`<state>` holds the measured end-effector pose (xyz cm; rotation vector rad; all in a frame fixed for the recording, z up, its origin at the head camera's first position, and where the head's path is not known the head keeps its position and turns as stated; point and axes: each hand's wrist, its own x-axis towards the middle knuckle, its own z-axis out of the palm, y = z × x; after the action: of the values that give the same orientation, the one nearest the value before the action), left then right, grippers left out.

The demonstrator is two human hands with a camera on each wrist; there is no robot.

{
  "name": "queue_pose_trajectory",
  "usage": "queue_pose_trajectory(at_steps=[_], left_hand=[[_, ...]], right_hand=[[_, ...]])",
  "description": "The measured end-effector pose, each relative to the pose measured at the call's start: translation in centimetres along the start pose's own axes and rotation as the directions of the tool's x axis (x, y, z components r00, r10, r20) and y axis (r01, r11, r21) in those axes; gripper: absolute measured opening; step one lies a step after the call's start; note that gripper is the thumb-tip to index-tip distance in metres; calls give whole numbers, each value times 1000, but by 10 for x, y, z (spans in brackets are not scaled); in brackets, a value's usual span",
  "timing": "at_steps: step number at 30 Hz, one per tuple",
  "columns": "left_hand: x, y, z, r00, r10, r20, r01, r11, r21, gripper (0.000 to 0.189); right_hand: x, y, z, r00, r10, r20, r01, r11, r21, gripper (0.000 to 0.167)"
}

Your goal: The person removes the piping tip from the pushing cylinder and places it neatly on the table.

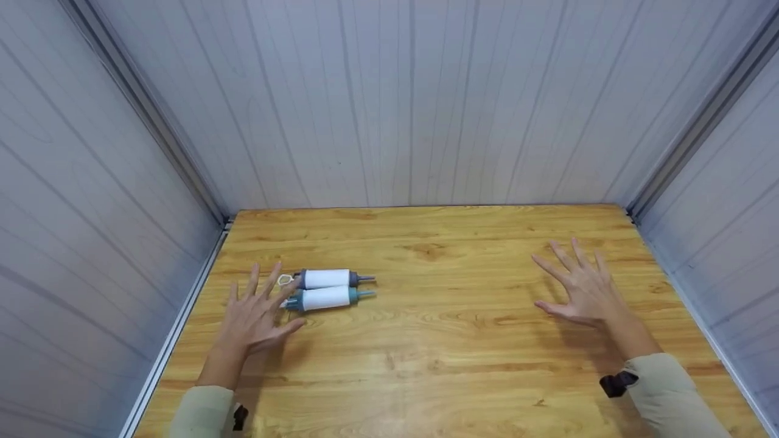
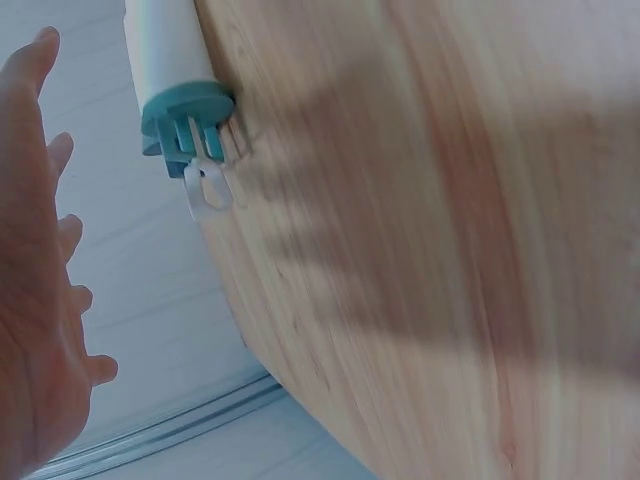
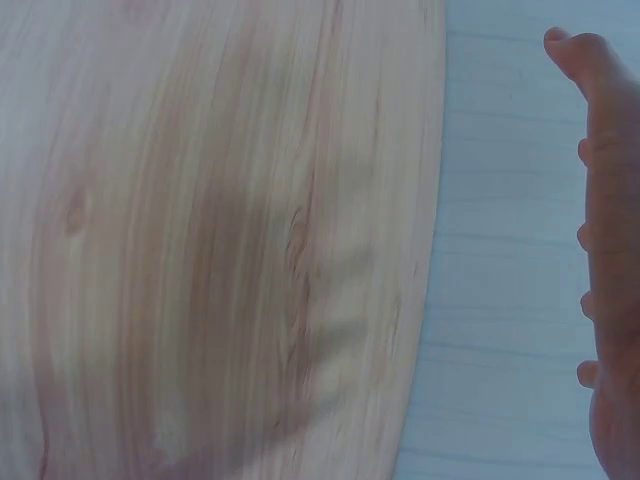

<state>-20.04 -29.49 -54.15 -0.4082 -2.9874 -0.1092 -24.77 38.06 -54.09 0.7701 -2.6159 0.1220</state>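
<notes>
Two white cylinders with coloured ends and thin nozzles lie side by side left of the table's middle. The farther one is a grey-ended cylinder [image 1: 328, 278] with a white ring at its left end. Nearer to me lies a teal-ended cylinder [image 1: 327, 298]; the left wrist view shows its teal cap [image 2: 188, 108] and a pale pull loop [image 2: 208, 190]. My left hand [image 1: 252, 316], fingers spread, hovers at their left end and holds nothing. Far from them, my right hand [image 1: 581, 292] is spread above the right side of the table, also holding nothing.
The wooden table [image 1: 438, 359] is bounded by a pale back wall [image 1: 389, 121], a left wall [image 1: 91, 213] and a right wall [image 1: 724, 243]. Dark wrist mounts [image 1: 618, 384] sit at both sleeves.
</notes>
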Motion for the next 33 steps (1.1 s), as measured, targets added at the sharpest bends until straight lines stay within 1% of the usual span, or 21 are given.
queue_pose_trajectory(at_steps=[5, 10, 13, 18, 20, 23, 25, 27, 31, 33], left_hand=[[10, 14, 1, 1000, 13, 16, -12, 999, -52, 87], [19, 23, 1, 1000, 28, 14, -27, 998, -65, 89], [24, 25, 4, 999, 30, 11, -29, 996, -86, 90], [28, 24, 12, 1000, 23, 7, -22, 994, -104, 92], [29, 23, 16, 1000, 23, -8, -24, 994, -106, 90], [30, 22, 22, 998, 28, -50, -34, 991, -130, 86], [30, 21, 26, 997, 27, -79, -39, 988, -149, 84], [28, 20, 30, 994, 30, -101, -47, 985, -166, 80], [26, 19, 35, 992, 29, -120, -52, 981, -188, 73], [25, 19, 38, 992, 28, -123, -53, 977, -206, 71]], right_hand=[[9, -13, -3, 1000, -9, -7, 9, 1000, 2, 90], [16, -28, -6, 1000, -15, -6, 15, 1000, 22, 93], [19, -32, -6, 1000, -5, -23, 6, 998, 61, 94], [21, -38, -4, 997, 18, -80, -5, 987, 160, 93], [22, -39, -3, 995, 19, -98, 0, 982, 187, 93], [24, -42, -3, 993, 23, -119, 5, 973, 230, 95], [25, -43, -3, 991, 36, -133, 3, 960, 280, 96], [25, -46, -2, 988, 55, -143, -1, 936, 351, 96], [24, -50, 0, 983, 98, -152, -7, 862, 507, 95], [23, -52, 0, 981, 113, -157, -5, 826, 564, 94]])
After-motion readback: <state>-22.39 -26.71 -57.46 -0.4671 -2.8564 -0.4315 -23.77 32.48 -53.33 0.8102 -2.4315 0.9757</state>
